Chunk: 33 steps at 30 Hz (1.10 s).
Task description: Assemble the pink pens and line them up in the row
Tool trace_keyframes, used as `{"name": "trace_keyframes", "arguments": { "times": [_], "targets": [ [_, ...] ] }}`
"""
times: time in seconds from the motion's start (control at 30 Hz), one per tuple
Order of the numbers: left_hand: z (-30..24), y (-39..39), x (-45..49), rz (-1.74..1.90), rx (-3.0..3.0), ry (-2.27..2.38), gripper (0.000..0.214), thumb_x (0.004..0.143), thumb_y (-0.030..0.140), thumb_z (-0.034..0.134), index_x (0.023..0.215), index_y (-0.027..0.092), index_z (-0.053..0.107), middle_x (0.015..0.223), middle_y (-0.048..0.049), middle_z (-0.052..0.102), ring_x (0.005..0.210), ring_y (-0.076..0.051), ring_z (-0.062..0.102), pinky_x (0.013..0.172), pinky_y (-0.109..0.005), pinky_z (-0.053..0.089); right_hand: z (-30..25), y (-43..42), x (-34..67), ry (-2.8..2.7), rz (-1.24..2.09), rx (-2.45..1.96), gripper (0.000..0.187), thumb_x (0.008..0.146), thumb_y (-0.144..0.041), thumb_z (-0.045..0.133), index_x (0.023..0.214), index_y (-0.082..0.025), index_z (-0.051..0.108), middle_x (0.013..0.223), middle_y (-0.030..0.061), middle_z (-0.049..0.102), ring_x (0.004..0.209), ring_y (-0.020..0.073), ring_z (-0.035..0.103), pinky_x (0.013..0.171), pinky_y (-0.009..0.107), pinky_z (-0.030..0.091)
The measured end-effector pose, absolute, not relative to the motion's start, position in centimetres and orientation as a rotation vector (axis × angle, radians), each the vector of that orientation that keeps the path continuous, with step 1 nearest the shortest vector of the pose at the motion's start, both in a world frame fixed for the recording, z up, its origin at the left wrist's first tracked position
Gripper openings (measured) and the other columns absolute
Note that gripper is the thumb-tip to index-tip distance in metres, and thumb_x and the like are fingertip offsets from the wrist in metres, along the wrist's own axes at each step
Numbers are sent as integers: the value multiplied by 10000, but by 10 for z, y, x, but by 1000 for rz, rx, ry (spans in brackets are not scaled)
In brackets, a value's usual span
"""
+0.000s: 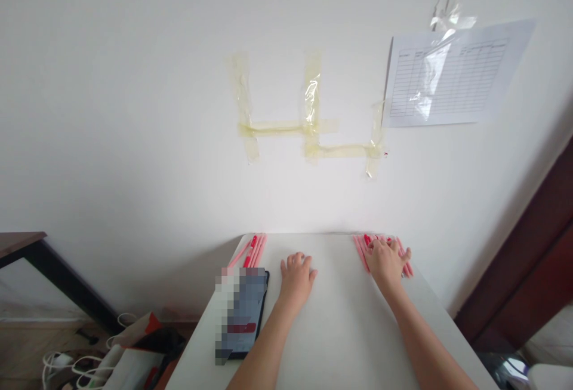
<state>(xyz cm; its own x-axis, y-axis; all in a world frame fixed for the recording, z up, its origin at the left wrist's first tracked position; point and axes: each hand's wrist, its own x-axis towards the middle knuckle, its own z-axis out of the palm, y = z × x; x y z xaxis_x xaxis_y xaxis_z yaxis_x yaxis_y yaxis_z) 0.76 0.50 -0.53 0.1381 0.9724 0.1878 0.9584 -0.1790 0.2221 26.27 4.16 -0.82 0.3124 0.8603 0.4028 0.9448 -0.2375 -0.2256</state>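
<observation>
My left hand (296, 275) rests on the white table (340, 324) near its middle, fingers curled loosely, with nothing visible in it. A few pink pens (254, 251) lie in a row at the table's far left, just beyond that hand. My right hand (385, 260) lies flat with fingers spread on a second row of several pink and red pens (405, 258) at the far right of the table, covering most of them.
A dark phone (244, 315) lies on the table left of my left forearm. The white wall carries tape strips (308, 133) and a printed sheet (452, 73). Bags and cables (120, 354) sit on the floor at the left. A dark door (537, 258) stands at the right.
</observation>
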Motion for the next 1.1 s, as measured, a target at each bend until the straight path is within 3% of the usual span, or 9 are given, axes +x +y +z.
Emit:
{"name": "trace_keyframes", "arguments": {
  "times": [0.2, 0.4, 0.57, 1.1],
  "targets": [
    [-5, 4, 8, 436, 2336, 1988, 373, 960, 361, 494, 1302, 258, 602, 1390, -104, 557, 1318, -306, 463, 1158, -554, 321, -8, 42, 261, -1609, -312, -2149, 297, 950, -212, 449, 1041, -189, 731, 1158, 149, 708, 1204, 372, 481, 1109, 707, 165],
    [-4, 4, 8, 443, 2329, 1983, 366, 962, 362, 489, 1298, 269, 603, 1385, -100, 558, 1321, -302, 462, 1159, -552, 315, -7, 43, 246, -1894, -210, -1720, 292, 961, -206, 464, 1117, -177, 708, 1186, 119, 691, 1185, 318, 513, 1070, 485, 392],
    [-5, 4, 7, 445, 2343, 1981, 375, 963, 374, 483, 1303, 268, 599, 1376, -101, 564, 1307, -300, 469, 1154, -558, 314, -17, 38, 217, -2218, 43, -1312, 369, 958, -160, 470, 1272, -195, 660, 1340, 123, 638, 1269, 272, 542, 1097, 456, 444],
    [17, -3, -1, 193, 2372, 1823, 475, 930, 337, 517, 1404, 304, 532, 1542, -103, 493, 1453, -307, 406, 1180, -602, 327, -18, 30, 204, -2310, 299, -1278, 397, 1006, -251, 452, 1343, -171, 646, 1407, 112, 623, 1347, 223, 511, 1163, 373, 402]
  ]
}}
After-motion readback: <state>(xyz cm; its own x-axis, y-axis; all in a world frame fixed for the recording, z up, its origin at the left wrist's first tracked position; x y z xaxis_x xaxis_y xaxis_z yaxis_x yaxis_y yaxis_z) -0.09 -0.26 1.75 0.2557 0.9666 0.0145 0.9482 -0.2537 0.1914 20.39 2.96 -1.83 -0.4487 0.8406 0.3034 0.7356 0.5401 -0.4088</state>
